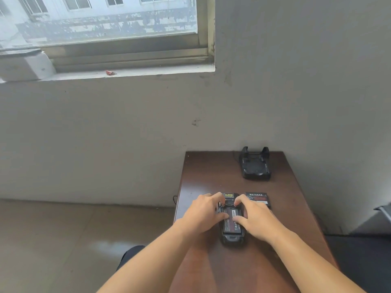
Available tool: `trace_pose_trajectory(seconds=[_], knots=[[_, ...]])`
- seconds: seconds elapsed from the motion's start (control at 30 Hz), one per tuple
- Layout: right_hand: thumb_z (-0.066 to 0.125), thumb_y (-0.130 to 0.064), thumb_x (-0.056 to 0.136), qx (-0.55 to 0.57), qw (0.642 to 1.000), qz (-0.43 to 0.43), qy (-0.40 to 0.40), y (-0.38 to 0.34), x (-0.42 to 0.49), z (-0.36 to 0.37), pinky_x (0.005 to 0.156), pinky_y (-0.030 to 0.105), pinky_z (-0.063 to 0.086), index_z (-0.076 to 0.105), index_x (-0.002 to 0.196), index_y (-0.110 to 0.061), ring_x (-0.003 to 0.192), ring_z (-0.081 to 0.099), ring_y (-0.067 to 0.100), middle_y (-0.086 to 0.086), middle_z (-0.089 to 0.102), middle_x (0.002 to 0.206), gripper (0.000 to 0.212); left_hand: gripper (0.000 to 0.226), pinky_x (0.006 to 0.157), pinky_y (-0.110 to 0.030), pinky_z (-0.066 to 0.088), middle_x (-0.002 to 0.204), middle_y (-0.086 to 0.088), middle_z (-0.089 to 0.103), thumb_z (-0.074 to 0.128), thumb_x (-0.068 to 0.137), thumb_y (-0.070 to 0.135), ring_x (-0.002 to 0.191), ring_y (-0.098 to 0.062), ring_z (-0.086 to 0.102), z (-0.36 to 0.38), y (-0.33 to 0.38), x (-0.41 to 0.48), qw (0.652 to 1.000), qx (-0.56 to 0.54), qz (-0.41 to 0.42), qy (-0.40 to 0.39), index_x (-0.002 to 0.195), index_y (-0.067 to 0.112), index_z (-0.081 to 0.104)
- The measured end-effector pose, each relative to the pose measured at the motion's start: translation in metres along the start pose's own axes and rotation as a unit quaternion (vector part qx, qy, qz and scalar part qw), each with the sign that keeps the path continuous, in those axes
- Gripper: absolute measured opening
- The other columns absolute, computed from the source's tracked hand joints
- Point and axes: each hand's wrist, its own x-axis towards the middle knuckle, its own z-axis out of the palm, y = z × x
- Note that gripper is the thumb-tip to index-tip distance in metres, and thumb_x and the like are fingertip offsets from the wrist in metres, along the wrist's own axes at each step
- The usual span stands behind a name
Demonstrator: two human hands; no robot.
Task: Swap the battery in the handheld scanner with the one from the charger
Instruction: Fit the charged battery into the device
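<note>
Both hands, left (204, 214) and right (255, 218), press spread fingers on the scanner (231, 225), clamping nothing; a battery (258, 199) lies just right.

Bare room, grey wall (296, 81), window (101, 24), small desk (211, 170)

A narrow brown wooden table (211, 172) stands against the wall. The black plastic charger cradle (255, 164) sits at its far end; nearer, the black handheld scanner (232, 233) lies face down, with a flat black rectangular battery (258, 200) just right of its top.
</note>
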Motion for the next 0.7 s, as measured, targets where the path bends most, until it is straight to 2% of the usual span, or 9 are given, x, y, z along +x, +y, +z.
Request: trace_pose_trajectory(seconds=[0.17,0.3,0.37,0.5,0.7], knots=[[0.072,-0.042,0.087,0.036,0.999,0.017,0.002,0.001,0.003,0.006,0.076,0.035,0.052,0.046,0.106,-0.043,0.082,0.061,0.013,-0.007,0.060,0.087,0.032,0.039,0.065,-0.029,0.039,0.081,0.003,0.058,0.077,0.081,0.040,0.077,-0.019,0.053,0.001,0.004,0.000,0.997,-0.062,-0.042,0.004,0.108,0.021,0.057],[0.074,-0.036,0.089,0.059,0.997,0.026,0.037,0.002,0.002,0.013,0.065,0.027,0.045,0.050,0.109,-0.034,0.080,0.061,0.015,-0.004,0.064,0.084,0.031,0.038,0.068,-0.029,0.041,0.084,0.005,0.058,0.079,0.080,0.038,0.081,-0.019,0.055,0.008,0.007,-0.002,0.991,-0.095,-0.085,0.026,0.109,0.023,0.060],[0.074,-0.034,0.089,0.062,0.996,0.025,0.051,0.002,0.002,0.016,0.068,0.029,0.043,0.052,0.110,-0.031,0.083,0.059,0.016,-0.008,0.059,0.087,0.030,0.038,0.074,-0.030,0.047,0.091,0.003,0.060,0.079,0.079,0.036,0.087,-0.020,0.059,0.014,0.009,-0.005,0.987,-0.114,-0.106,0.045,0.109,0.022,0.061],[0.074,-0.032,0.089,0.077,0.993,0.033,0.080,0.000,0.001,0.025,0.085,0.036,0.049,0.052,0.110,-0.031,0.096,0.057,0.019,-0.011,0.052,0.099,0.030,0.033,0.081,-0.032,0.051,0.100,0.001,0.065,0.078,0.082,0.031,0.093,-0.020,0.062,0.026,0.013,-0.010,0.974,-0.148,-0.147,0.084,0.110,0.022,0.064],[0.071,-0.033,0.092,0.081,0.990,0.041,0.108,0.001,-0.003,0.033,0.082,0.033,0.046,0.054,0.113,-0.033,0.101,0.059,0.019,-0.013,0.053,0.103,0.027,0.024,0.082,-0.035,0.054,0.097,0.003,0.066,0.076,0.083,0.029,0.091,-0.020,0.065,0.025,0.011,-0.010,0.972,-0.159,-0.153,0.080,0.103,0.025,0.065]])
